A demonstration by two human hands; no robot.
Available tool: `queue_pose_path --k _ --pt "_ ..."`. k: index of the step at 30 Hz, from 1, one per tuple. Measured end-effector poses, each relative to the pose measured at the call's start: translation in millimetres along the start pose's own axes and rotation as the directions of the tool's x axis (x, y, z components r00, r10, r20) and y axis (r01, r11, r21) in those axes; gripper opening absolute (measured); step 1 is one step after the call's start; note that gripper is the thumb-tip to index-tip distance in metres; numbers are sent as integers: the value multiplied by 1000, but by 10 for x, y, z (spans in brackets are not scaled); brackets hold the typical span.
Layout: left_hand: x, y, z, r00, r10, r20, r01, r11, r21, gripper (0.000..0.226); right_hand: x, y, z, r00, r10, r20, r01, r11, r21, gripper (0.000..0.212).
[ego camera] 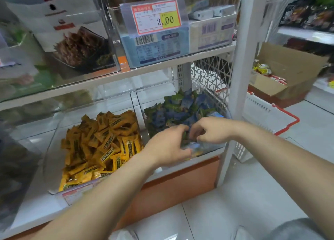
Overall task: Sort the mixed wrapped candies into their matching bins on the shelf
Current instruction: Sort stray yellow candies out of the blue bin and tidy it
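On the lower shelf stand two clear bins. The left bin [54, 149] is full of yellow wrapped candies [101, 145]. The right bin [213, 150] holds mixed green and blue wrapped candies [180, 107]. Both hands are inside the right bin at its front. My left hand [168, 145] has its fingers curled around green and blue candies. My right hand [207, 129] pinches into the same pile, fingertips close to the left hand's. What exactly each hand grips is partly hidden by the fingers.
The upper shelf carries clear bins with snack bags [72, 40] and blue boxes behind a price tag [156, 16]. A white shelf post [240, 77] stands right of the bin. A white and red basket [267, 113] and a cardboard box [285, 71] sit on the floor at right.
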State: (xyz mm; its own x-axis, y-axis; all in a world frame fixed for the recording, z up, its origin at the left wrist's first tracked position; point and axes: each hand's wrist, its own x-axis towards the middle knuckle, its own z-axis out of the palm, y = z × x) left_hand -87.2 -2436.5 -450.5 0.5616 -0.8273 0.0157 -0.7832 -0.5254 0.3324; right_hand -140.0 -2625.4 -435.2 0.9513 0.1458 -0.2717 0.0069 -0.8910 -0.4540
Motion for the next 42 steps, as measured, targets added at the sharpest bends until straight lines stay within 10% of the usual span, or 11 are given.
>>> queue_pose_path --k 5,11,16,28,42 --pt "157 10 185 991 13 133 7 989 -150 75 -49 25 23 998 -63 -24 67 966 250 33" --pt "185 -23 163 948 -40 316 29 999 37 54 -185 97 -52 989 55 138 -41 994 -103 35" --pt "180 -33 258 970 -175 171 131 962 238 60 -160 93 -81 982 179 60 -149 929 -338 45" --pt "320 -59 287 952 -153 267 194 972 -135 88 -55 199 148 989 137 46 -100 876 -471 65" --pt "499 -65 296 898 -170 405 294 918 -265 60 -66 287 81 994 101 -40 -106 982 -154 53"
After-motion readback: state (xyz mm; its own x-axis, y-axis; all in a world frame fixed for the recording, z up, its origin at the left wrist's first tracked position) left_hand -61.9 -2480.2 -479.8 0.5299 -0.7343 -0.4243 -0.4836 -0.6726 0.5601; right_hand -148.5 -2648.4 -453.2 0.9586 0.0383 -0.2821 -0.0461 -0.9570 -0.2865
